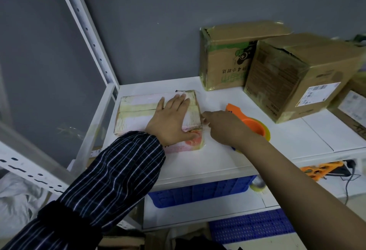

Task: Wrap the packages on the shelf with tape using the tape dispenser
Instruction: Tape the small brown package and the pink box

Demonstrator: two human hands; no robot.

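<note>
A flat pink-and-white package [136, 115], banded with yellowish tape, lies on the white shelf [217, 162] at the left. My left hand [170, 119] lies flat on top of its right half, fingers spread. My right hand [225, 129] is at the package's right edge, fingers pinched on the clear tape there. Just behind that hand sits the orange tape dispenser [251, 123] with its yellowish roll, partly hidden by my wrist. Whether the hand also holds the dispenser cannot be told.
Two cardboard boxes [223, 57] [297, 79] stand at the back right, a third box [350, 109] at the far right edge. The white shelf upright [89, 32] rises on the left. Below are a blue crate [200, 190], a tape roll [257, 185] and another orange dispenser [318, 168].
</note>
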